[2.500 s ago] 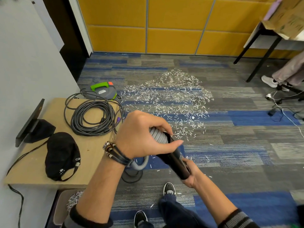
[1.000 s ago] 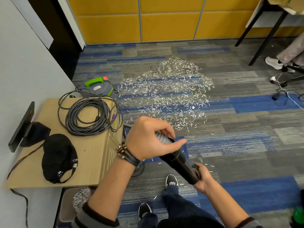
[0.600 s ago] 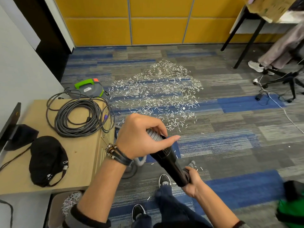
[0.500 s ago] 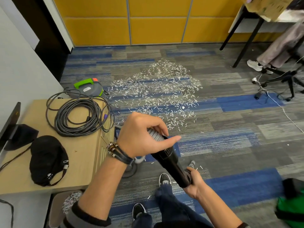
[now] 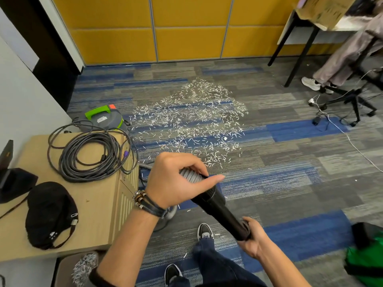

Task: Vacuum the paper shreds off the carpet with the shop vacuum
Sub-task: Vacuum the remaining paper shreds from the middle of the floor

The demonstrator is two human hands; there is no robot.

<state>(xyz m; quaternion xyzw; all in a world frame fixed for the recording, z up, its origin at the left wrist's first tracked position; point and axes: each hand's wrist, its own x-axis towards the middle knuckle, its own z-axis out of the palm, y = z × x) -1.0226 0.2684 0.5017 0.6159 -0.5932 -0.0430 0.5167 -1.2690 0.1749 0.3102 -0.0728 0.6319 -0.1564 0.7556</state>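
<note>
A left hand curls its fingers around a ribbed grey hose where it joins a black tube. The right hand clasps the tube's near end, fingers wrapped. White paper shreds lie scattered on the carpet ahead, beside the shop vacuum.

Paper shreds spread across the mid carpet, shop vacuum just left of them. Nearer on the left, a cabinet carries a coiled cable, a cap nearer on it. Closest in, the vacuum tube slants between left hand and right hand.
</note>
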